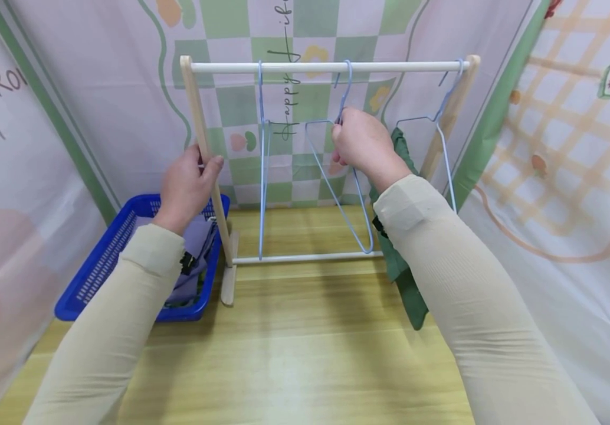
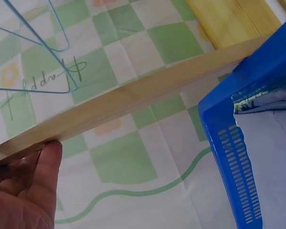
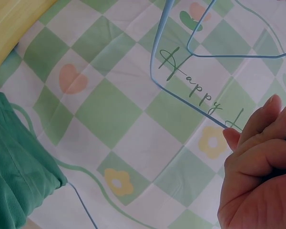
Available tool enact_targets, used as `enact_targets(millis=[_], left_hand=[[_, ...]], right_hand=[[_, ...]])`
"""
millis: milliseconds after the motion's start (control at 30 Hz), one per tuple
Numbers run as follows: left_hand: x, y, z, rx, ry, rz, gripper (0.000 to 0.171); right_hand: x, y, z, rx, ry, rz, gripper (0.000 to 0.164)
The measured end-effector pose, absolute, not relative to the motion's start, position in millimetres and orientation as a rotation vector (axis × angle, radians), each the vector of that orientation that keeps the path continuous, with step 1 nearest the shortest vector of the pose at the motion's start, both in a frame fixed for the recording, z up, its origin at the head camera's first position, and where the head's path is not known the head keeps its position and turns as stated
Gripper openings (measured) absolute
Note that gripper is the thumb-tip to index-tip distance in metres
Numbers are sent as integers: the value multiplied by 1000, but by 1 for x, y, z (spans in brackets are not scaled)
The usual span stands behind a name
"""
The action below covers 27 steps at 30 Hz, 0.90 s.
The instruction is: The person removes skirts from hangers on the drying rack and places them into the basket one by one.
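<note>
In the head view my right hand (image 1: 363, 141) grips the neck of a blue wire hanger (image 1: 363, 227), whose hook loops over the white top rail (image 1: 305, 68) of a small clothes rack. My left hand (image 1: 185, 183) holds the rack's wooden left post (image 1: 196, 109), thumb in front and fingers behind. In the left wrist view fingers (image 2: 47, 171) touch that post. A second hanger (image 1: 261, 177) hangs bare to the left. At the right end a third hanger (image 1: 445, 150) carries a green garment (image 1: 408, 289), partly hidden behind my right forearm.
A blue plastic basket (image 1: 98, 260) stands left of the rack with folded purplish-grey clothes (image 1: 190, 239) in it. The rack's lower white rail (image 1: 305, 258) runs just above the wooden tabletop (image 1: 284, 354). A checked, printed cloth (image 1: 294, 159) hangs close behind.
</note>
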State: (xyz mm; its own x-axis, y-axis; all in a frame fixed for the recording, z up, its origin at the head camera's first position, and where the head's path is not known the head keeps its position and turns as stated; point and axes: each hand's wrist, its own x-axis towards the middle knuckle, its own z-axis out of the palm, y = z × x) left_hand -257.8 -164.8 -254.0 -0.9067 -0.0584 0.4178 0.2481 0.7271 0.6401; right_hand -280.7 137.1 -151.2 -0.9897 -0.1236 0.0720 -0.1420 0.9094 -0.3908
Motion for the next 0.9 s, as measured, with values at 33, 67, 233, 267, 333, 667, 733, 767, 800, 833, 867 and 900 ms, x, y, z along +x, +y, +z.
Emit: enact_targets(millis=[33,67,233,267,333,667,733,767,800,833,867,900], left_hand=[[-258,-164,-254,-140,-2515,-1004,46],[-257,-163,-255,-134,-2514,-984,45],[-258,-160,-258,-117,-2531,-867,41],[-258,-159,-258,-114,-2535,-850,40],[-258,-158,-259,-109,-2535,-836,39],[-259,-157,-261,-82,-2541,-810,37],[-260,-158,-261,-80,-2540,-813,37],[-261,-158,-262,-77,-2542,-814,37],[-261,-158,-262,-76,-2543,-811,37],[-261,-158,-262,-76,-2543,-809,37],[-262,-158,-262,-75,-2543,-809,37],[-262,-159,-262,-75,-2545,-808,37]], right_hand=[[-281,137,-151,211,-3023,624,34],[-281,137,-152,212,-3020,623,34],[-281,136,-152,216,-3011,624,35],[-281,136,-151,216,-3011,624,35],[-281,135,-151,217,-3012,628,35],[-279,128,-151,196,-3013,656,35],[-278,126,-151,199,-3007,660,35],[-278,125,-151,201,-3004,665,35],[-278,124,-151,203,-3001,670,34],[-278,122,-151,203,-2999,677,34],[-278,121,-151,200,-3001,676,34],[-278,120,-151,200,-3004,676,35]])
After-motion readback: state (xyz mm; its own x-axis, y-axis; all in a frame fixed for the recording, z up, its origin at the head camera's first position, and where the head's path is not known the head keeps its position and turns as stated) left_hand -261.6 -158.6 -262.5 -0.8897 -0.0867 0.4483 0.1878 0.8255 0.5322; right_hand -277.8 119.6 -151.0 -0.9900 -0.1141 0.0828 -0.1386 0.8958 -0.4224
